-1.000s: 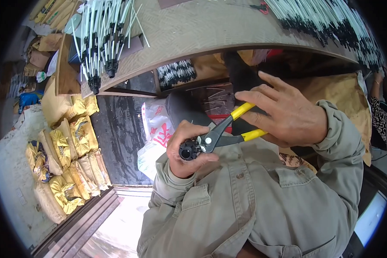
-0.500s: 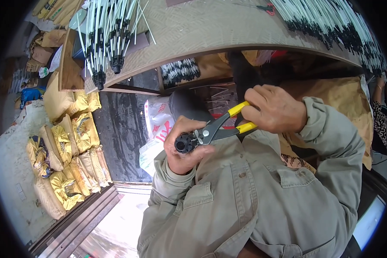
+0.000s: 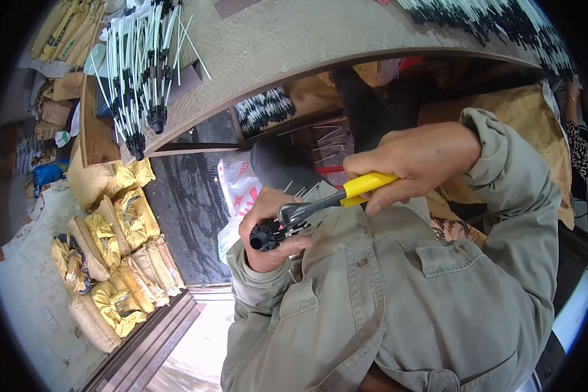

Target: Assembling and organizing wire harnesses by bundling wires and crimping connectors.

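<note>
Yellow sacks (image 3: pixel 121 261): stacked on the floor at far left, well apart from the work.
Bundle of white rods with black end-caps (image 3: pixel 140 72): lying on the woven-topped table (image 3: pixel 294 39), ends overhanging its near edge.
Left hand (image 3: pixel 268 225): fingers curled tight around a small black cylindrical fitting (image 3: pixel 260 239), held close to the chest, open end facing outward.
Yellow-handled pliers (image 3: pixel 326 202): metal nose bearing on the fitting just beside the left fingers; exact bite hidden.
Right hand (image 3: pixel 415 163): wrapped shut around both handles.
Step, as judged: the crimp or squeeze on the fitting, mid-press. The next move would call for a steady left grip and fingers kept off the nose.
</note>
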The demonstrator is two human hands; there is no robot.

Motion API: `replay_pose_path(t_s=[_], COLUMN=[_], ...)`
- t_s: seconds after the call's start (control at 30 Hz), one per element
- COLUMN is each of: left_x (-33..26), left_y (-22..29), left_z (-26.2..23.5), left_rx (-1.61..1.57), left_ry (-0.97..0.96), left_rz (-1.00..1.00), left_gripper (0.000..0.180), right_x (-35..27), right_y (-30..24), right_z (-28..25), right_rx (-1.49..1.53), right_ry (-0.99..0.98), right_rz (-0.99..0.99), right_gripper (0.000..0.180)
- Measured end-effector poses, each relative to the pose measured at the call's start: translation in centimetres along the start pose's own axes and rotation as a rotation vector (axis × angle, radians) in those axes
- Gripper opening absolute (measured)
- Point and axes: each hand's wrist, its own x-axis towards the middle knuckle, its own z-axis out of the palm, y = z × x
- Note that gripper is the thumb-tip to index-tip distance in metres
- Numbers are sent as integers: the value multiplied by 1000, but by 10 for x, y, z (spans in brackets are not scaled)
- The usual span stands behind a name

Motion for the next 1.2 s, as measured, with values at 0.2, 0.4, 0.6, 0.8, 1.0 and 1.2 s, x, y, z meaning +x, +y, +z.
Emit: replay_pose_path(t_s=[0.2,0.4,0.6,0.8,1.0,1.2], left_x=[0,3,4,6,7,4], left_y=[3,3,1,4,8,10], left_z=[5,6,8,9,17,21], left_rx=[-53,-68,-40,-17,-86,-31], left_ry=[41,73,119,101,181,206], left_rz=[33,23,29,-31,-54,-33], left_gripper=[54,52,50,45,41,37], right_x=[1,4,12,4,-1,4], right_y=[17,21,32,27,13,22], right_z=[16,23,43,20,14,36], right_rx=[103,-31,-202,-23,-346,-350], right_ry=[51,129,369,234,277,315], right_rz=[-101,-173,-252,-283,-267,-206], right_gripper=[31,26,23,22,20,20])
